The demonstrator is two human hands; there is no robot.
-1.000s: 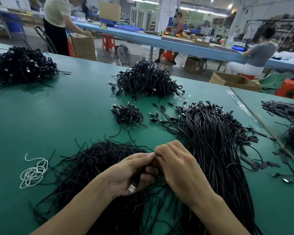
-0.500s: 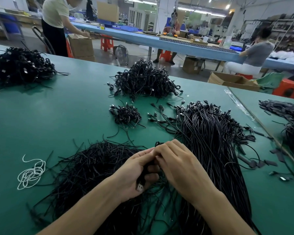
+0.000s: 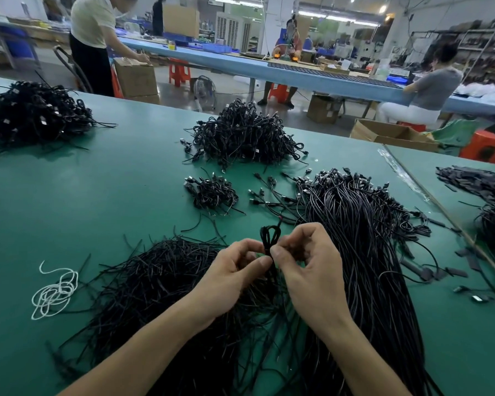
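Two bare hands meet over a green table [image 3: 97, 195], both pinching one folded black cable [image 3: 270, 241]. The left hand [image 3: 229, 278] and right hand [image 3: 312, 270] curl thumbs and forefingers around its middle; its loops stand just above the fingertips, black cable ties [image 3: 160, 281] heaped beneath.

A factory assembly hall: heaps of black cables [image 3: 240, 132] cover a broad green-topped desk [image 3: 97, 195]. Beyond that desk, workers [image 3: 429, 90] line a long blue desk [image 3: 229, 63] beside brown cardboard boxes [image 3: 136, 77].
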